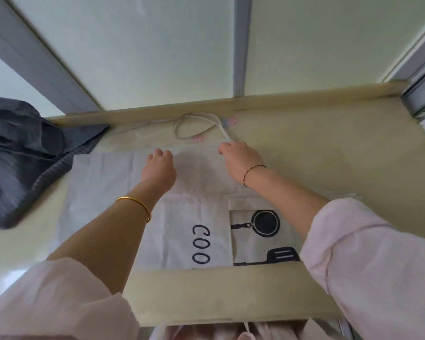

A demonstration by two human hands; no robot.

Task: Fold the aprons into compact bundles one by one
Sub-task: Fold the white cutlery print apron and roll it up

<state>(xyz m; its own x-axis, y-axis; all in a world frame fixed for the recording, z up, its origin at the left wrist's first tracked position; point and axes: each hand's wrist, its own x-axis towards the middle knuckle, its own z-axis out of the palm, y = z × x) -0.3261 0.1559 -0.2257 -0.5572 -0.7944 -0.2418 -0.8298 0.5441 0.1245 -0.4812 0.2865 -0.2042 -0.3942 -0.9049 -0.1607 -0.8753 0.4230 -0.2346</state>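
Note:
A white apron (103,182) lies flat on the pale table, with black letters and a pan print on a folded part near me. Its neck strap (194,126) loops toward the back edge. My left hand (158,168) is at the apron's far edge, its fingers curled down on the cloth. My right hand (241,159) pinches the strap's base at the top right corner of the apron. Both arms reach forward over the cloth.
A dark grey garment (22,153) is heaped at the table's left side, partly over the edge. A raised lip (255,99) runs along the back, with wall panels behind. Pinkish cloth (231,332) shows below the table's front edge.

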